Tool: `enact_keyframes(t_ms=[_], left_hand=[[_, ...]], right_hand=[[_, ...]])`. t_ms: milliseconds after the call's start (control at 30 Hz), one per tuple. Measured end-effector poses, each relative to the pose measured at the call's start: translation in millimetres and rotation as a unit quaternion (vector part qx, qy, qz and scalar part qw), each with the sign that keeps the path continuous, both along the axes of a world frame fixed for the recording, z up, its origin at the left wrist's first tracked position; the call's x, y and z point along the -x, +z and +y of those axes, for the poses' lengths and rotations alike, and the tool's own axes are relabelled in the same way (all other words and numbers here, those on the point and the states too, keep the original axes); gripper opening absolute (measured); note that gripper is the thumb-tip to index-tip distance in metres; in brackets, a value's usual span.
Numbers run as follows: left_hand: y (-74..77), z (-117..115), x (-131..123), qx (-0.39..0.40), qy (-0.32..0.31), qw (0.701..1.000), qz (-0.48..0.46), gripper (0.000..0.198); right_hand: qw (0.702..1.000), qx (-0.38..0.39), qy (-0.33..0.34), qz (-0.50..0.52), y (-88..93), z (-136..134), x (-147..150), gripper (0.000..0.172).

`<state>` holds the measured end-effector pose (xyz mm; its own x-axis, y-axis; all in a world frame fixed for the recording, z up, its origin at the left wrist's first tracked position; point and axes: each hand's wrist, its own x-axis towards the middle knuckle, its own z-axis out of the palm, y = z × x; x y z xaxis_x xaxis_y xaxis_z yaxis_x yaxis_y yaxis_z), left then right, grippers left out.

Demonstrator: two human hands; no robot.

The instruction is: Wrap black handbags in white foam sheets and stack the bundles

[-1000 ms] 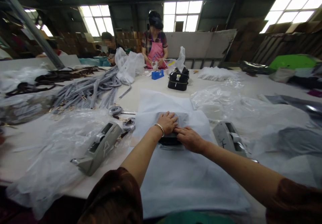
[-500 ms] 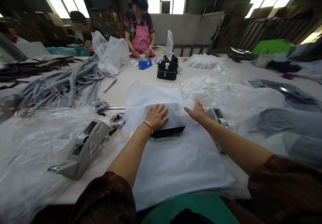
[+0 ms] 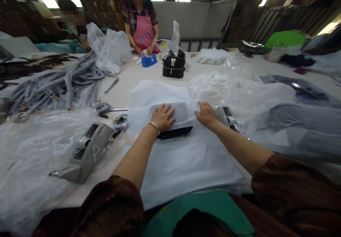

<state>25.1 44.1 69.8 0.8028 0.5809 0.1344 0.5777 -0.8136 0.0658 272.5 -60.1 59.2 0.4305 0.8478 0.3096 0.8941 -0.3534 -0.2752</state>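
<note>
A dark flat item with a black edge [image 3: 176, 133] lies under a thin white wrapping sheet [image 3: 170, 169]; most of it is covered, so its kind does not show. My left hand [image 3: 163, 117], with a bracelet at the wrist, rests flat on the covered item, fingers spread. At the item's right side, my right hand [image 3: 206, 114] touches the folded sheet with its fingers pointing left and the thumb a little apart. Nothing is visibly gripped by either hand. More of the sheet spreads beyond the item and down towards me.
Grey tape dispensers stand at left [image 3: 85, 151] and right [image 3: 228, 118]. Clear plastic bags [image 3: 39, 141] and wrapped grey straps [image 3: 58, 84] cover the left side. Ahead are a black bag [image 3: 173, 66], a blue tape dispenser [image 3: 149, 60] and a person in a pink apron [image 3: 144, 32].
My right hand has come down onto the sheet beside the item, its fingers closer together. My left hand stays flat on the item. The camera view has shifted slightly.
</note>
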Motion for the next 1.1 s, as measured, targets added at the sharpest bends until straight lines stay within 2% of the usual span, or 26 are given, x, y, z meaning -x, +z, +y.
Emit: enact_keyframes(t_ms=[100, 167, 233, 367, 500, 600, 800, 1100], left_hand=[[0.0, -0.6, 0.6, 0.003, -0.001, 1.0, 0.0, 0.061], [0.7, -1.1, 0.9, 0.006, 0.002, 1.0, 0.0, 0.061], [1.4, -1.9, 1.5, 0.008, 0.004, 1.0, -0.001, 0.06], [0.8, -2.9, 3.8, 0.002, 0.003, 1.0, -0.007, 0.058], [-0.5, -1.8, 5.1, -0.01, 0.001, 1.0, -0.015, 0.056], [-0.2, -2.0, 6.3, -0.006, 0.001, 1.0, -0.014, 0.056], [-1.4, -7.2, 9.0, 0.006, -0.01, 1.0, -0.021, 0.058], [-4.4, -22.3, 17.7, -0.007, -0.026, 0.999, -0.026, 0.06]], right_hand=[[0.985, -0.102, 0.135, -0.034, 2.6, -10.7, 19.9, 0.044], [0.968, -0.113, 0.225, -0.022, 5.2, -10.8, 29.7, 0.036], [0.958, -0.104, 0.266, -0.006, 7.7, -2.1, 35.0, 0.034], [0.969, -0.056, 0.241, -0.018, 11.7, 38.3, 33.0, 0.042], [0.969, 0.085, 0.232, -0.029, 17.5, 83.0, 30.8, 0.047], [0.959, 0.158, 0.23, -0.042, 21.4, 99.9, 37.8, 0.045], [0.954, 0.157, 0.239, -0.094, 21.9, 94.6, 51.6, 0.049], [0.969, 0.122, 0.192, -0.095, 12.1, 71.3, 61.3, 0.052]])
